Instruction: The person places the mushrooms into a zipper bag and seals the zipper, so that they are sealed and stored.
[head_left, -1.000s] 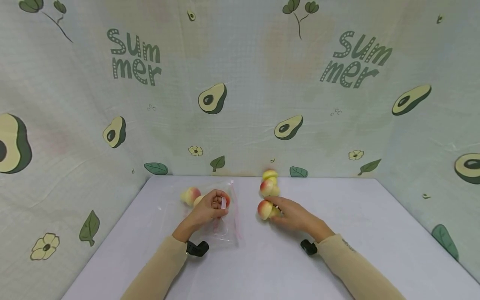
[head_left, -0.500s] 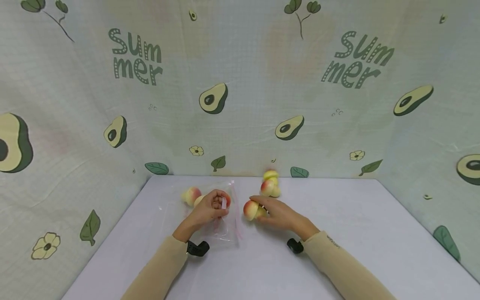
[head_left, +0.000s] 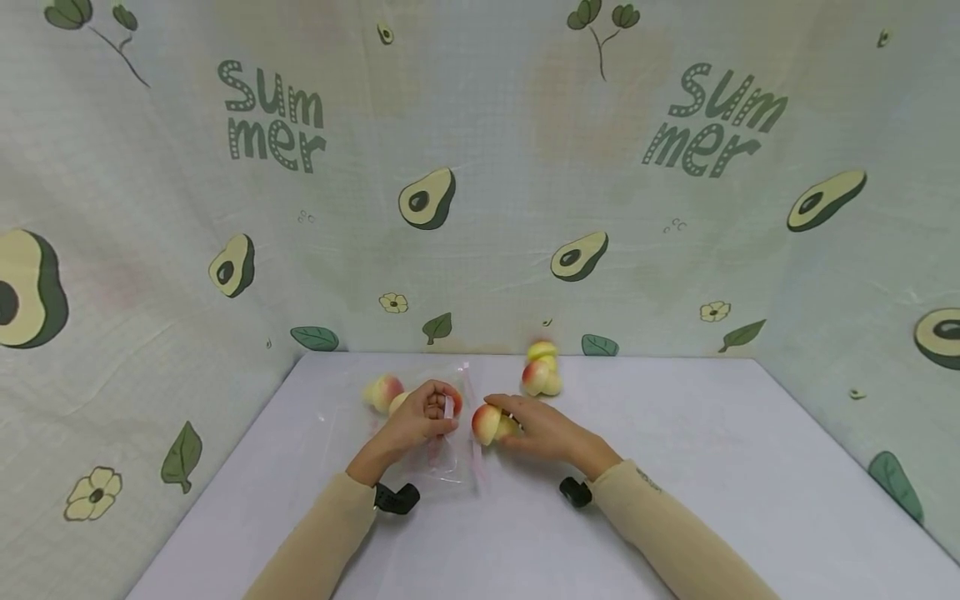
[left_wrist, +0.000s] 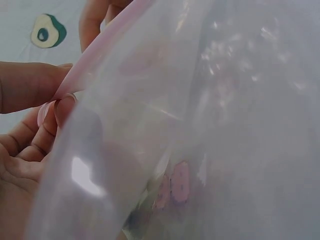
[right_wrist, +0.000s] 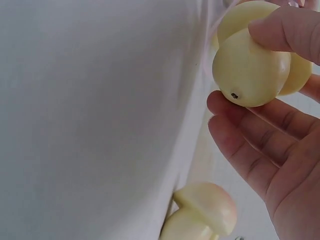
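Note:
In the head view my left hand [head_left: 405, 422] pinches the edge of a clear plastic zip bag [head_left: 450, 462] with a pink closing strip. The left wrist view shows thumb and finger gripping that pink strip [left_wrist: 95, 57]. Inside the bag lie several mushroom-shaped pieces [head_left: 386, 390], pale yellow with red-tinged caps; my left hand partly hides them. My right hand [head_left: 543, 427] holds another mushroom-shaped piece [head_left: 487, 423] at the bag's right edge. In the right wrist view the thumb lies over this mushroom-shaped piece [right_wrist: 250, 70], with fingers beneath it.
Behind my right hand, more mushroom-shaped pieces [head_left: 540, 377] stand in a line toward the back edge of the white table [head_left: 675, 433]. A cloth printed with avocados [head_left: 480, 125] hangs behind and at both sides.
My right hand has carried the mushroom-shaped piece leftward, away from the line of others, to the bag's edge. The left hand has kept its hold on the bag.

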